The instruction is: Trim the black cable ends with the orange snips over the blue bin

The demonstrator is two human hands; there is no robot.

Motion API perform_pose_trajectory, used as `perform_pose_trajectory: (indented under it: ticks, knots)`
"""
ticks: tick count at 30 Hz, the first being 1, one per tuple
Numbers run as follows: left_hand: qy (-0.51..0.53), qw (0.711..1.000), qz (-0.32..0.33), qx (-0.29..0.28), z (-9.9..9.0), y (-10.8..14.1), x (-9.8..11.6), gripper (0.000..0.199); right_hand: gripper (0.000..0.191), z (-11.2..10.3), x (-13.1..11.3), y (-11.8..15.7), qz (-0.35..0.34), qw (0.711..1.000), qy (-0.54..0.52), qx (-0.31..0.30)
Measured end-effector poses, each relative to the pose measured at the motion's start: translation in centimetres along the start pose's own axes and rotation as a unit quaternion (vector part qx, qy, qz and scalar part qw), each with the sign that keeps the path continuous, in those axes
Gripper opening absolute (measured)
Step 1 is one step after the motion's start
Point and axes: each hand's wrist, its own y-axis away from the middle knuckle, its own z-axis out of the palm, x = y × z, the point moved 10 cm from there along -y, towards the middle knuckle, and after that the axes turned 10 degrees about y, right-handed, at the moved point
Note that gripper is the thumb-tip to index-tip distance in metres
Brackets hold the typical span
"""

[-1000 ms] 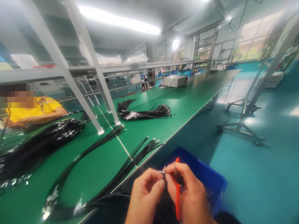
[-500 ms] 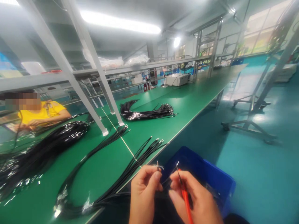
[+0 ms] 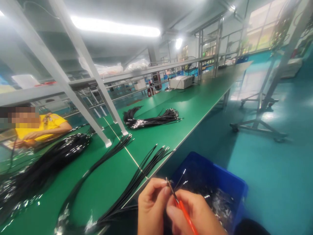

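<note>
My left hand [image 3: 152, 204] is closed in a pinch on the end of a thin black cable, mostly covered by the fingers. My right hand [image 3: 193, 212] grips a slim red-handled tool [image 3: 185, 213]; its exact kind is unclear. Its dark narrow metal tip lies against the cable end at my left fingertips. Both hands are close together above the near table edge. To their left a tied bundle of black cables [image 3: 133, 178] curves over the green table [image 3: 117, 192], some ends near the edge. More thin leads with bright tips stick up just behind my right hand.
Below and right of my hands stands a blue bin [image 3: 234, 182] holding clear plastic and dark scraps. Another cable bundle [image 3: 151, 121] and a large black cable pile [image 3: 49, 163] lie on the table. Metal shelf posts [image 3: 107, 107] rise there. A person in yellow [image 3: 46, 125] sits at the left.
The tool in my right hand has moved left, and its tip has come to the cable end in my left hand. The hands are now nearly touching. The view has shifted slightly.
</note>
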Motion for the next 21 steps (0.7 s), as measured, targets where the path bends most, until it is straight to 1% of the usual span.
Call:
perform_pose_trajectory:
  ticks: [3,7,11,16,19,21]
  knots:
    - [-0.024,1.000,0.002,0.005,-0.1,0.0,-0.1,0.001,0.016,0.0,0.8,-0.4,0.028,0.999,0.038,-0.013]
    - [-0.057,0.998,0.017,0.006,0.0,0.0,-0.2,0.004,0.015,0.1,1.6,-1.0,0.045,0.993,0.094,-0.046]
    - [-0.074,0.997,0.013,-0.005,0.3,-0.2,-0.4,0.007,0.019,-0.3,2.1,-1.3,0.054,0.990,0.126,-0.045]
    - [-0.113,0.993,0.016,-0.005,0.5,-0.2,0.0,0.007,0.021,-0.3,1.9,-1.5,0.047,0.991,0.120,-0.048]
    - [-0.113,0.993,0.020,0.003,0.5,-0.1,0.1,0.007,0.026,-0.2,2.1,-1.5,0.061,0.990,0.106,-0.064]
    - [-0.102,0.995,0.008,0.012,0.3,-0.2,-0.2,0.008,0.027,-0.3,2.5,-1.3,0.075,0.991,0.088,-0.066]
